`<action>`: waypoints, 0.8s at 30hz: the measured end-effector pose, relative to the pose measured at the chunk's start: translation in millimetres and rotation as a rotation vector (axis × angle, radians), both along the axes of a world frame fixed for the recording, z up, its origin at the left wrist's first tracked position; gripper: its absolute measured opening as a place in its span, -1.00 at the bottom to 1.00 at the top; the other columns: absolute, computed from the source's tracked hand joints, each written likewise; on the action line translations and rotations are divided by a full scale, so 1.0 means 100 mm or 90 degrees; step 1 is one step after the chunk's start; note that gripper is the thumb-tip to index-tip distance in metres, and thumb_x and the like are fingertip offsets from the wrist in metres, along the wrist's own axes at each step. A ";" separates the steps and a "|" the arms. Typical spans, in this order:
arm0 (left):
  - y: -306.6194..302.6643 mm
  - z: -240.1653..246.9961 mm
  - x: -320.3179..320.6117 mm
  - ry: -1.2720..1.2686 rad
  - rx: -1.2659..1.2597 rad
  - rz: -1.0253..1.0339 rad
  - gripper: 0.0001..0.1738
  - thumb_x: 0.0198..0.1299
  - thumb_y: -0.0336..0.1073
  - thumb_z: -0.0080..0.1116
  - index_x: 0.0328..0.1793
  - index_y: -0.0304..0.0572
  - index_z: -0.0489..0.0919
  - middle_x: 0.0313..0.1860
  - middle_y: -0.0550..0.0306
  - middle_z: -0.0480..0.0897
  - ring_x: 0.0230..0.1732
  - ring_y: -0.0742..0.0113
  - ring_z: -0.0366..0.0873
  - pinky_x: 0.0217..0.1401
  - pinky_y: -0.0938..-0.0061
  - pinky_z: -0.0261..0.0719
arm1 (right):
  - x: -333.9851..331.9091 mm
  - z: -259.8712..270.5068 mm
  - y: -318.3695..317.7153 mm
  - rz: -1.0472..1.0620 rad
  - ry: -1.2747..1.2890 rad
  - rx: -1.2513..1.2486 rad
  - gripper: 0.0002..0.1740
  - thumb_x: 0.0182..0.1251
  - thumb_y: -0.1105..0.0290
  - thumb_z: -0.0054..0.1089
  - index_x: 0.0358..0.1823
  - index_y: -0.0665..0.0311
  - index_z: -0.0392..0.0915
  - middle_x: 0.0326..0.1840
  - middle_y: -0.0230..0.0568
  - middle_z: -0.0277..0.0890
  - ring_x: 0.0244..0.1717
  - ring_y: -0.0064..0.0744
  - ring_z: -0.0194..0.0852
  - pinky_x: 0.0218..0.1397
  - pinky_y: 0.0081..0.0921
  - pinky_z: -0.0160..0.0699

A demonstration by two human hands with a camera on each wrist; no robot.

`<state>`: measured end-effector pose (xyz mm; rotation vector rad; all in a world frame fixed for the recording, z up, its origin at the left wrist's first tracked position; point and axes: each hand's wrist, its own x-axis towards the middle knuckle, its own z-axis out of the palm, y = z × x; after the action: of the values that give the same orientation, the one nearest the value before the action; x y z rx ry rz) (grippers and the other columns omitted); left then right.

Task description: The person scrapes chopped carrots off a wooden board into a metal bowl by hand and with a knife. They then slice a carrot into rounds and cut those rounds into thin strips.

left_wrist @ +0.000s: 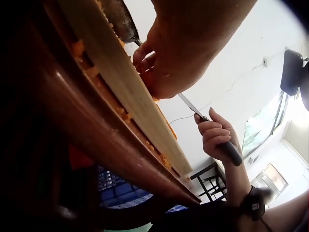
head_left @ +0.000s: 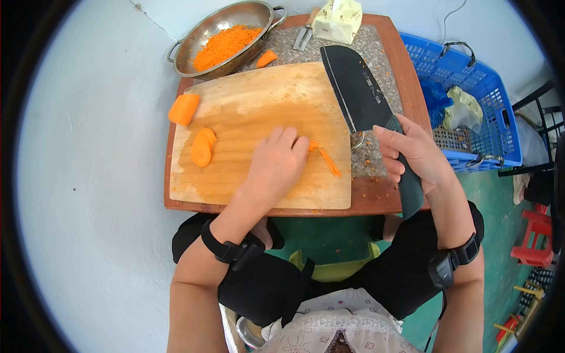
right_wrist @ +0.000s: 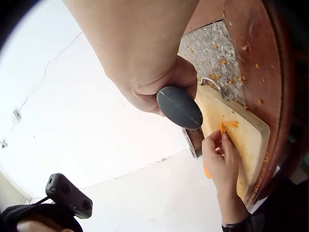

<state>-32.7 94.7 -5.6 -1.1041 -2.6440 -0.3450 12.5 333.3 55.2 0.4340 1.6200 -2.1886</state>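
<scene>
A wooden cutting board [head_left: 265,106] lies on the small table. Thin carrot strips [head_left: 331,163] stick out past the fingertips of my left hand [head_left: 279,162], which pinches them at the board's right side. The right wrist view shows this left hand [right_wrist: 223,164] bent over the strips [right_wrist: 231,124]. My right hand [head_left: 418,156] grips the dark green handle of a broad black-bladed cleaver [head_left: 359,88]. Its blade is held up over the board's right edge, apart from the strips. Carrot slices [head_left: 202,154] and a thick carrot chunk [head_left: 184,109] sit at the board's left.
Behind the board stands a metal pan [head_left: 203,38] with shredded carrot [head_left: 226,47]. A carrot end [head_left: 266,58], a flat grater [head_left: 304,36] and a pale yellow bag [head_left: 337,20] lie nearby. To the right is a blue plastic basket [head_left: 494,117]. Carrot crumbs dot the tabletop.
</scene>
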 end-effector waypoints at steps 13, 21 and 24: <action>-0.12 0.04 0.05 0.030 -0.043 0.153 -0.91 0.03 -0.42 0.25 -0.33 -0.26 0.65 -0.41 0.01 0.55 -0.28 0.04 0.54 -0.26 0.28 0.53 | 0.08 -0.03 -0.14 0.137 0.038 0.101 -0.68 0.35 0.37 0.14 0.04 0.36 0.35 -0.52 -0.41 0.34 -0.71 -0.69 0.23 -0.68 -0.65 0.34; -0.13 0.06 0.04 -0.086 0.116 0.163 -0.82 0.12 -0.40 0.22 -0.19 -0.38 0.66 -0.34 -0.09 0.60 -0.29 -0.04 0.55 -0.24 0.28 0.52 | 0.08 0.00 -0.16 0.150 0.055 0.175 -0.67 0.37 0.38 0.12 0.06 0.39 0.35 -0.48 -0.39 0.37 -0.70 -0.69 0.24 -0.68 -0.65 0.34; -0.22 0.04 -0.05 -0.148 0.158 0.166 -0.82 0.12 -0.41 0.24 -0.20 -0.40 0.65 -0.33 -0.11 0.61 -0.31 -0.02 0.57 -0.26 0.32 0.53 | 0.07 0.00 -0.17 0.149 0.063 0.174 -0.68 0.37 0.38 0.11 0.06 0.39 0.35 -0.50 -0.39 0.37 -0.71 -0.69 0.24 -0.68 -0.65 0.34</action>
<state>-37.7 73.1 -2.1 -0.6696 -2.7996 -0.7621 19.7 316.3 55.2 0.1997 1.9260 -1.8517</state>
